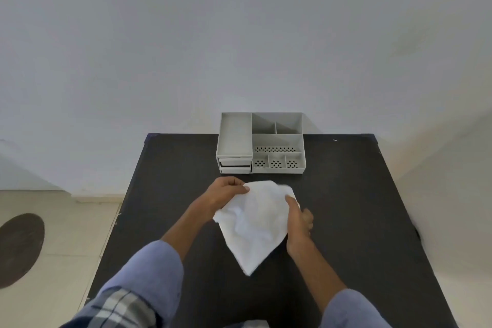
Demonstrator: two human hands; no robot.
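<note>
A white cloth hangs crumpled between both hands above the dark table, its lowest corner pointing down toward me. My left hand pinches the cloth's upper left edge with curled fingers. My right hand grips the cloth's right edge, thumb on the front of the fabric and fingers behind it. The parts of the cloth behind the hands are hidden.
A grey plastic desk organiser with several open compartments and two small drawers stands at the table's far edge, against the white wall. A tiled floor with a dark round mat lies to the left of the table.
</note>
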